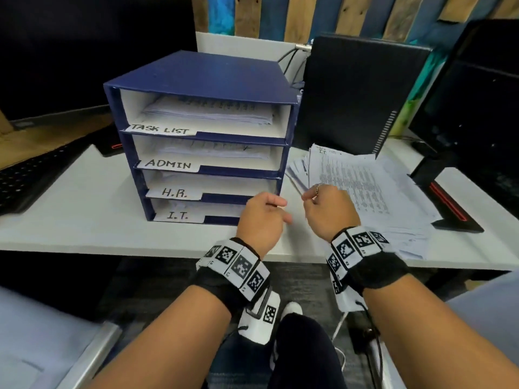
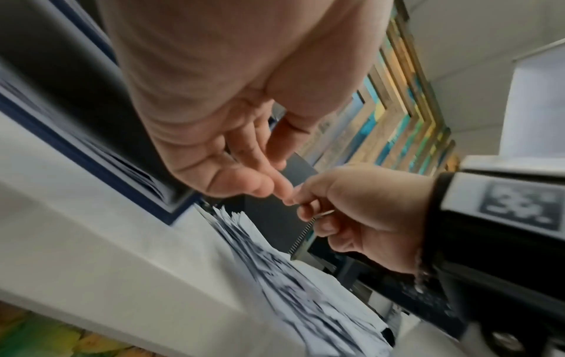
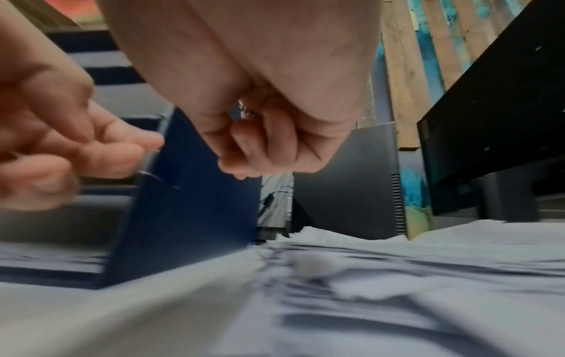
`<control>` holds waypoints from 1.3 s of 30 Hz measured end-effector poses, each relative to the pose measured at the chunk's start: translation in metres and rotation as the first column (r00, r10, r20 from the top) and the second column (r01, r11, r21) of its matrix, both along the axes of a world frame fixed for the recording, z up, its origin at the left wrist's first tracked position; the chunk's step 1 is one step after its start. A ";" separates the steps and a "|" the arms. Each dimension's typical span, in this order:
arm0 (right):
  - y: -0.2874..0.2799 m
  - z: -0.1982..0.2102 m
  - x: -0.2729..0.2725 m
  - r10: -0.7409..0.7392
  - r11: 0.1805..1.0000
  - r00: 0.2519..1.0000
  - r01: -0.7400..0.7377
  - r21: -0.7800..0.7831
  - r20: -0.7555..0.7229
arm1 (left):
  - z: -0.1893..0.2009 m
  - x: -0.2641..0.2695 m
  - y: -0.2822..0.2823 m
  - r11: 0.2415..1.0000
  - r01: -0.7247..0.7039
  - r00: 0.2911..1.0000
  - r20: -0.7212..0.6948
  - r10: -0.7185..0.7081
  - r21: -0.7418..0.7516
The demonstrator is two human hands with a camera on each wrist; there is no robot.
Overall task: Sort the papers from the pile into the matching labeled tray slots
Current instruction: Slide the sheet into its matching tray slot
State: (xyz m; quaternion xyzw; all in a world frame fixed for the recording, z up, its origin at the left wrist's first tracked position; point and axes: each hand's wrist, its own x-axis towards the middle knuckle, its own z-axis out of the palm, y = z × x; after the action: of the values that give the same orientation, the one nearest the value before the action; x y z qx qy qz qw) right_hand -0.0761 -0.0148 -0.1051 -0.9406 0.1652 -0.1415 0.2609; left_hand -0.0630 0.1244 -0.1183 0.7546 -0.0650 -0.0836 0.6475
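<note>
A blue tray organizer stands on the white desk, with four slots labelled TASK LIST, ADMIN, H.R. and I.T.; each holds papers. The loose pile of printed papers lies to its right. My left hand hovers by the organizer's lower right corner with relaxed fingers, holding nothing. My right hand hangs over the pile's left edge, with its ringed fingers curled into the palm; no paper shows in it. The wrist views are blurred.
A black keyboard lies at the left. A black computer tower stands behind the pile. A monitor on a red-trimmed stand sits at the right, its base touching the pile. Cables run behind the organizer.
</note>
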 end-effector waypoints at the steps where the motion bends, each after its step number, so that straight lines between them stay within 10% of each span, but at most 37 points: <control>1: -0.012 0.001 -0.001 -0.043 0.998 0.999 0.043 -0.043 -0.018 | 0.000 -0.001 -0.009 0.997 0.072 0.997 -0.008 -0.071 0.036; 12: -0.109 -0.024 -0.009 -0.171 0.957 0.968 0.119 -0.265 -0.185 | -0.005 0.033 -0.100 0.866 0.281 0.952 -0.008 -0.306 0.413; 21: -0.130 -0.023 -0.002 -0.084 0.943 0.915 -0.055 -0.328 -0.394 | -0.009 0.059 -0.134 0.750 0.221 0.970 -0.062 -0.234 0.623; 39: -0.150 -0.018 -0.017 -0.120 0.992 0.960 0.109 -0.055 -0.253 | 0.004 0.054 -0.135 0.923 0.049 0.993 0.078 -0.085 0.381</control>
State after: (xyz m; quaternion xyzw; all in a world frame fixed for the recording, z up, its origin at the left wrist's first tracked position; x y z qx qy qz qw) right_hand -0.0931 -0.1649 -0.1233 -0.9449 0.2487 -0.0373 0.2095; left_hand -0.0094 -0.0105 -0.1144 0.8658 -0.1036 -0.0813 0.4827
